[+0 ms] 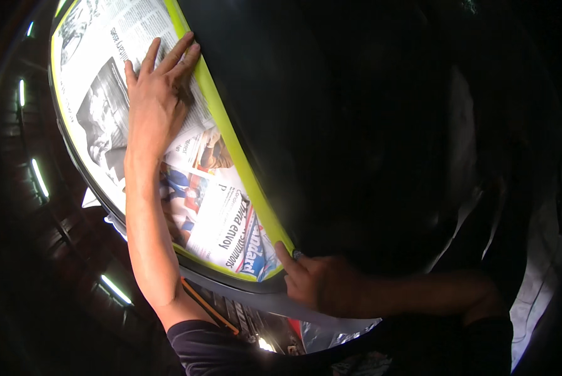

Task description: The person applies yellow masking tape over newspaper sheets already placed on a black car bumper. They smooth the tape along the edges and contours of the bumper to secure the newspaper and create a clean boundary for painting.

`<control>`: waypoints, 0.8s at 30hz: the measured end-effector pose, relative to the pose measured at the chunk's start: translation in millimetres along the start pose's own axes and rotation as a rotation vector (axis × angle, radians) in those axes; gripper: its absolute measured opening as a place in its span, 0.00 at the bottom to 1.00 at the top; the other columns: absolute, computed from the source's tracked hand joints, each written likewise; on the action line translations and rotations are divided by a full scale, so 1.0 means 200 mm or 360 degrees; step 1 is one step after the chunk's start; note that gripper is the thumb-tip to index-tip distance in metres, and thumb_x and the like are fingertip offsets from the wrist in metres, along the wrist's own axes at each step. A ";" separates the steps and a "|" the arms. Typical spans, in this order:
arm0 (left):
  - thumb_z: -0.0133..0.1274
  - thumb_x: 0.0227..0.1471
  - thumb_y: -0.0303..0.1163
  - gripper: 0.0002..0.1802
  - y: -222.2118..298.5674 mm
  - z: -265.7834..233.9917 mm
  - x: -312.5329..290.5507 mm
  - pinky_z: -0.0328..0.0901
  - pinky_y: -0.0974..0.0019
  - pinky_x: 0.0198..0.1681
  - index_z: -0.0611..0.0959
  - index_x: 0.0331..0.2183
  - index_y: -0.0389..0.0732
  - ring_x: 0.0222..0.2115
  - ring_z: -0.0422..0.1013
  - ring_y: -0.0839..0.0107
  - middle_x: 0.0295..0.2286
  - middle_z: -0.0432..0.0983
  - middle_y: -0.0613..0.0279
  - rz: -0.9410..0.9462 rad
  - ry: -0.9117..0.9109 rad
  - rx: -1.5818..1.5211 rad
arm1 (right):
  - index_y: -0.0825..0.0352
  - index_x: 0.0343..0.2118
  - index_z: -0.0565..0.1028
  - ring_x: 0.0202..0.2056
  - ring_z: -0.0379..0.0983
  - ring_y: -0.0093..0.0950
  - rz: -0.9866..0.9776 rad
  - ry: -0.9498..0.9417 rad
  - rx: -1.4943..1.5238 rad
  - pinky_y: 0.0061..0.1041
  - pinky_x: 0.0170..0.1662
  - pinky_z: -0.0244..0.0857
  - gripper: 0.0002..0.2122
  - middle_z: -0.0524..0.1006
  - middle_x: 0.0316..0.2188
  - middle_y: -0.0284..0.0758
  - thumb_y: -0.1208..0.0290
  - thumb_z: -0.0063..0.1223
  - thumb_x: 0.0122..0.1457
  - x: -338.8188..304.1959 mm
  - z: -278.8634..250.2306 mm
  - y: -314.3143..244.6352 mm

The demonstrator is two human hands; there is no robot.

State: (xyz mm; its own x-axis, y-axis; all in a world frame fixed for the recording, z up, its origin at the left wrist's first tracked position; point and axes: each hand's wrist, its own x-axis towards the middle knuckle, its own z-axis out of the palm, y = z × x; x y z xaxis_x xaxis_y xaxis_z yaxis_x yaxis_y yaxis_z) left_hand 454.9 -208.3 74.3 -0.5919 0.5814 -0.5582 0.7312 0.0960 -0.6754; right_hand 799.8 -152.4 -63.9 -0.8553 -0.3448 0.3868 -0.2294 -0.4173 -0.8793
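Observation:
Sheets of newspaper [212, 213] cover a curved, window-like panel, bordered with bright yellow-green tape [246, 166]. My left hand [159, 94] lies on the upper part of the paper, fingers spread, with the fingertips on the right-hand tape strip. Near the lower end of that strip is my right hand [318, 282], one finger stretched onto the tape corner. Its other fingers are partly lost in shadow, and no object shows in it.
A dark, smooth surface [306, 125] borders the tape on the right. Black trim [231, 279] runs below the papered panel. Lit tube lamps [40, 177] show at left. An orange strip [209, 305] lies under the left arm.

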 end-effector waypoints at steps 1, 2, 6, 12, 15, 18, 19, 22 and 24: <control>0.53 0.51 0.11 0.44 0.01 -0.01 -0.02 0.36 0.29 0.75 0.79 0.64 0.62 0.71 0.55 0.54 0.67 0.67 0.80 -0.0012 0.0010 -0.0058 | 0.89 0.46 0.75 0.26 0.81 0.33 -0.0070 0.0030 -0.0048 0.30 0.25 0.78 0.18 0.79 0.38 0.59 0.73 0.57 0.63 -0.02 0.01 -0.01; 0.53 0.50 0.11 0.44 0.01 0.00 -0.02 0.36 0.29 0.75 0.79 0.64 0.62 0.71 0.55 0.54 0.67 0.67 0.80 0.0001 0.0019 -0.0044 | 0.91 0.49 0.73 0.26 0.81 0.32 -0.0137 0.0064 -0.0095 0.29 0.25 0.78 0.20 0.80 0.35 0.57 0.73 0.57 0.64 -0.04 0.02 -0.03; 0.51 0.50 0.11 0.45 0.00 0.02 -0.03 0.35 0.29 0.75 0.79 0.64 0.62 0.72 0.55 0.54 0.67 0.66 0.81 0.0036 0.0041 0.0006 | 0.93 0.53 0.70 0.24 0.80 0.31 -0.0058 0.0057 -0.0075 0.30 0.25 0.77 0.24 0.80 0.28 0.51 0.73 0.57 0.63 -0.06 0.04 -0.02; 0.52 0.50 0.11 0.45 0.03 0.00 -0.06 0.36 0.29 0.75 0.78 0.64 0.63 0.72 0.54 0.54 0.67 0.67 0.80 0.0036 0.0038 0.0004 | 0.90 0.56 0.69 0.20 0.80 0.38 0.0298 0.0018 0.0369 0.35 0.24 0.76 0.25 0.80 0.23 0.52 0.74 0.56 0.63 -0.02 0.03 0.03; 0.55 0.50 0.12 0.45 0.06 -0.02 -0.09 0.36 0.29 0.75 0.78 0.64 0.63 0.72 0.54 0.54 0.67 0.67 0.79 0.0027 -0.0006 0.0030 | 0.87 0.59 0.68 0.20 0.81 0.42 0.0432 -0.0015 0.0480 0.38 0.25 0.76 0.25 0.79 0.20 0.50 0.74 0.56 0.62 0.01 0.02 0.03; 0.58 0.50 0.13 0.44 0.10 -0.05 -0.11 0.36 0.29 0.75 0.78 0.64 0.63 0.72 0.54 0.54 0.67 0.67 0.78 0.0018 -0.0059 0.0068 | 0.85 0.60 0.67 0.20 0.81 0.42 0.0457 -0.0039 0.0507 0.39 0.26 0.76 0.26 0.79 0.19 0.49 0.74 0.56 0.62 0.01 0.01 0.04; 0.59 0.49 0.14 0.44 0.11 -0.06 -0.12 0.36 0.29 0.75 0.78 0.64 0.62 0.72 0.54 0.54 0.67 0.67 0.78 0.0023 -0.0063 0.0074 | 0.85 0.60 0.67 0.20 0.81 0.42 0.0452 -0.0038 0.0518 0.39 0.26 0.76 0.27 0.79 0.19 0.48 0.74 0.56 0.61 0.01 0.01 0.04; 0.61 0.49 0.15 0.44 0.16 -0.09 -0.16 0.37 0.28 0.74 0.78 0.64 0.61 0.72 0.53 0.54 0.67 0.67 0.78 0.0025 -0.0104 0.0117 | 0.85 0.61 0.66 0.20 0.81 0.42 0.0435 -0.0032 0.0540 0.39 0.26 0.76 0.28 0.78 0.19 0.48 0.73 0.56 0.61 0.01 0.02 0.05; 0.61 0.48 0.16 0.44 0.20 -0.10 -0.18 0.37 0.26 0.74 0.78 0.65 0.60 0.73 0.52 0.54 0.68 0.66 0.79 0.0025 -0.0141 0.0140 | 0.85 0.61 0.65 0.20 0.81 0.42 0.0424 -0.0017 0.0518 0.39 0.25 0.76 0.28 0.79 0.19 0.48 0.73 0.56 0.61 0.01 0.02 0.05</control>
State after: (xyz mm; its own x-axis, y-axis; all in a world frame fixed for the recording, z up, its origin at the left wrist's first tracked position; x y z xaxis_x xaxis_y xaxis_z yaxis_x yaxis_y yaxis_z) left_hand 512.4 -208.6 77.7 -0.6110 0.5083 -0.6069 0.7104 0.0139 -0.7036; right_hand 797.5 -161.1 -70.7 -0.8597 -0.4844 0.1619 0.1594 -0.5556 -0.8160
